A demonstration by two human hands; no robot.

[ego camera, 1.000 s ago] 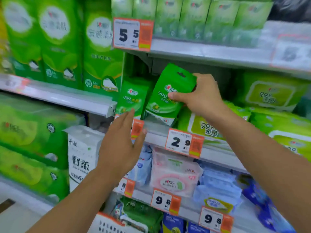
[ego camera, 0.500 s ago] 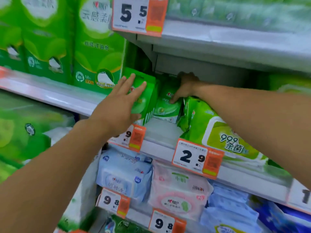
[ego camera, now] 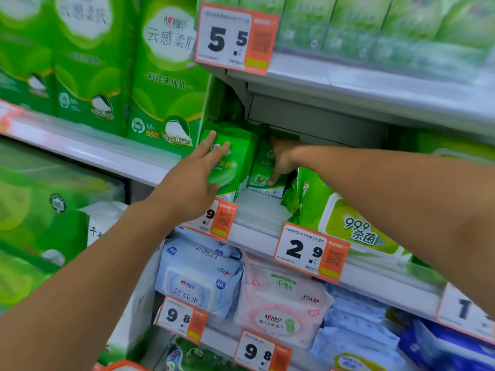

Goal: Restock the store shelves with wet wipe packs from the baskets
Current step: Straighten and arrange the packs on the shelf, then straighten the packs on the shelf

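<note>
Two hands were up at the grey metal middle shelf [ego camera: 257, 218]. Left hand [ego camera: 195, 180] had straight fingers laid flat against the front of a small upright green wet wipe pack [ego camera: 235, 162] at the shelf's left end, holding nothing. Right hand [ego camera: 281, 162] reached farther in, fingers curled down over the top of a second small green wet wipe pack [ego camera: 261, 172] and gripping it; that pack stood upright on the shelf, just right of the first, touching it. Large green-and-white flat wipe pack [ego camera: 348, 226] lay to the right, under the right forearm. Orange-and-white "2.9" price tag [ego camera: 310, 253] hung on the shelf's near edge. Blue soft wipe pack [ego camera: 198, 279] and pink soft wipe pack [ego camera: 281, 303] sat on the shelf below.
</note>
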